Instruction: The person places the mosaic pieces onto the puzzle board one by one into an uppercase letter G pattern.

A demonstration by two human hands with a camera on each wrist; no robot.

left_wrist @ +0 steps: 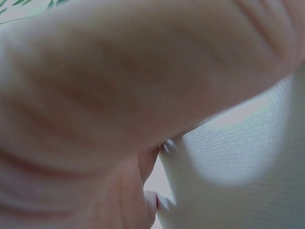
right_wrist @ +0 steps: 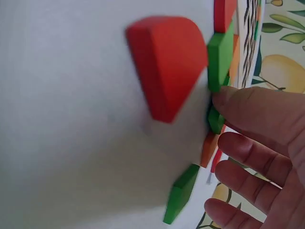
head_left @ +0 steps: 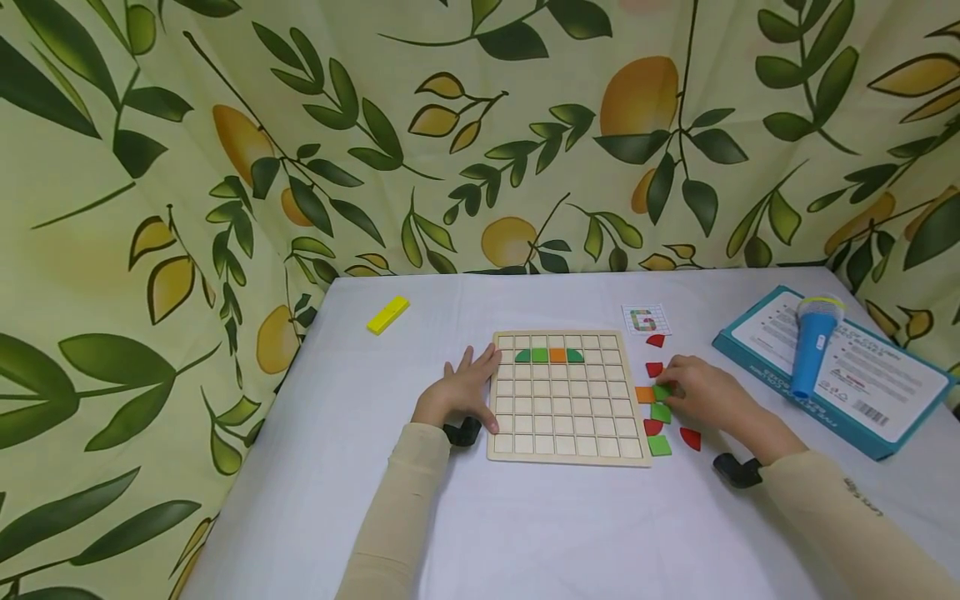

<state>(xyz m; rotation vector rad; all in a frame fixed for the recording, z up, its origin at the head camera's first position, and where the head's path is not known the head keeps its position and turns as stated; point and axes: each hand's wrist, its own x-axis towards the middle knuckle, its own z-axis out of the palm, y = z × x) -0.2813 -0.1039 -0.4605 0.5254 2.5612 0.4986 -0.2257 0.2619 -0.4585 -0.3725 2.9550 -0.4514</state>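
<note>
My left hand (head_left: 465,392) rests at the left edge of the wooden grid board (head_left: 566,454), its fingers spread and thumb by the lower edge. In the board's second row lie a green square (head_left: 540,356) and an orange square (head_left: 557,356), between two dark green quarter-round tiles. To the right of the board, my right hand (head_left: 701,392) pinches a green tile (right_wrist: 216,117) low among the loose pieces. Its other fingers hang apart in the right wrist view. A red quarter-round tile (right_wrist: 169,67) is close to that wrist camera. The left wrist view shows mostly blurred skin.
Several red, green and orange tiles lie along the board's right side, including an orange square (head_left: 645,395). Above them is a small pattern card (head_left: 645,320). A teal box (head_left: 885,383) bears a blue microphone (head_left: 816,346). A yellow block (head_left: 387,316) lies back left.
</note>
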